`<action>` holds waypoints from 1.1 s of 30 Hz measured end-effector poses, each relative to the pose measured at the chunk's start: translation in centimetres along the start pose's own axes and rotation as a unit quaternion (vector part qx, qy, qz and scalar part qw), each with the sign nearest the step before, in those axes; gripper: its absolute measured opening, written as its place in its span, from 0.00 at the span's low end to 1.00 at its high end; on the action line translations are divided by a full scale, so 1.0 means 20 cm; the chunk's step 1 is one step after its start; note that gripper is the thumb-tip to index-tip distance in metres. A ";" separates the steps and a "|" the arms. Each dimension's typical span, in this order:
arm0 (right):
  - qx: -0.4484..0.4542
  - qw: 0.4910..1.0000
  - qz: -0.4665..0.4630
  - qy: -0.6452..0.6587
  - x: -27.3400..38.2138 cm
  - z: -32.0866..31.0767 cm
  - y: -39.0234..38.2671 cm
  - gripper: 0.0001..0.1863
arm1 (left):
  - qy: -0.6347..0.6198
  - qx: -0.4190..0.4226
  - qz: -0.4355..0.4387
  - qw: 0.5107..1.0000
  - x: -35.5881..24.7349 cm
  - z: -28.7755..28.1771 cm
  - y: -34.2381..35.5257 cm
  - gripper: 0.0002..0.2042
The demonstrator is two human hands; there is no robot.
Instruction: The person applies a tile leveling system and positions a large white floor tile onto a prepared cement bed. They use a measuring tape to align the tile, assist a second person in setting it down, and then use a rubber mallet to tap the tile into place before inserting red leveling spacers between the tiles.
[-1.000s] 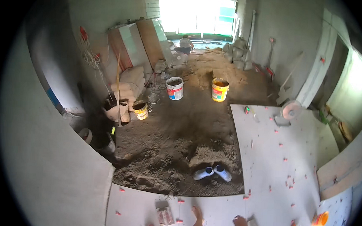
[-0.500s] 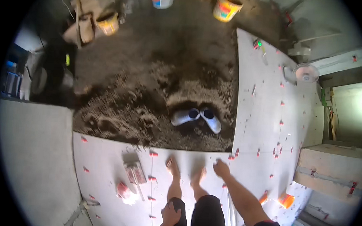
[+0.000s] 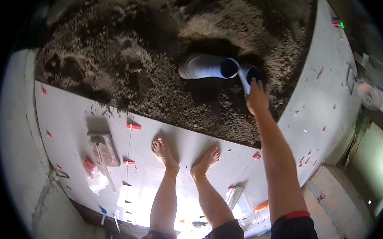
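Two pale bluish-white rubber boots lie on the loose sandy mortar: the left boot (image 3: 206, 67) on its side, the right boot (image 3: 245, 75) beside it, their dark openings close together. My right hand (image 3: 258, 97) reaches over the right boot, fingers spread near its opening and hiding much of it. Whether the fingertips touch the boot, I cannot tell. My left hand is out of view. Both my bare feet stand on the pale tiles (image 3: 186, 138) near the edge of the mortar.
Red levelling clips (image 3: 133, 126) sit along the tile joints. Left of my feet lie a flat tool with a long pale handle (image 3: 104, 152) and a clear bag with red pieces (image 3: 92, 168). Farther right are a fan (image 3: 369, 95) and a small device with a green light (image 3: 339, 22).
My right hand has moved forward from above the tiles to the right boot. My left hand, earlier at my knee, has left the view. My view has tilted down and come closer.
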State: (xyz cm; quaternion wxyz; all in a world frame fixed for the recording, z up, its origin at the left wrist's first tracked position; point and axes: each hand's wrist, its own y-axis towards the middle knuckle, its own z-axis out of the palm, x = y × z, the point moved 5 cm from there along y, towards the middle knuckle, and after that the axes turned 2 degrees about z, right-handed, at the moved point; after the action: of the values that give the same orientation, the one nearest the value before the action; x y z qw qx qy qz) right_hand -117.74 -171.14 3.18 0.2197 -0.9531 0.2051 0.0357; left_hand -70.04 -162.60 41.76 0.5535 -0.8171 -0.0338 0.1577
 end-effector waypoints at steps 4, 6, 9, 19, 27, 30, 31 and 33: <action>0.139 0.990 0.003 -0.024 -0.09 0.09 0.10 0.26 | 0.026 -0.074 0.048 0.996 -0.04 0.00 -0.04 0.38; 0.037 0.995 -0.011 0.094 -0.03 0.01 0.06 0.24 | 0.017 -0.070 0.035 0.997 -0.03 0.01 -0.05 0.38; 0.046 0.970 0.075 0.228 0.07 -0.02 0.03 0.27 | 0.011 -0.072 0.027 0.997 -0.01 0.03 -0.05 0.38; 0.193 0.815 0.191 0.512 0.53 -0.01 0.31 0.36 | 0.007 -0.080 0.033 0.996 -0.05 0.06 -0.04 0.37; 0.074 0.382 0.133 0.912 0.35 -0.51 -0.15 0.33 | 0.003 -0.125 0.031 0.992 -0.05 0.11 -0.15 0.37; 0.001 0.320 0.052 0.946 0.14 -0.90 -0.36 0.32 | -0.017 -0.127 0.036 0.991 0.02 0.20 -0.12 0.37; -0.032 0.319 0.043 0.946 0.03 -1.00 -0.42 0.32 | -0.017 -0.122 0.047 0.991 0.03 0.22 -0.09 0.37; -0.074 0.323 0.029 0.943 -0.10 -1.16 -0.49 0.32 | -0.012 -0.119 0.053 0.991 0.07 0.26 -0.07 0.37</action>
State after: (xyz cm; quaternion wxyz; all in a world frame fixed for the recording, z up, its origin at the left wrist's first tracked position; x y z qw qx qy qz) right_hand -116.13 -172.40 28.28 -0.1943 -0.3519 0.2980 -0.8658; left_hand -70.10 -157.07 41.00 0.4430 -0.8756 -0.0154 0.1919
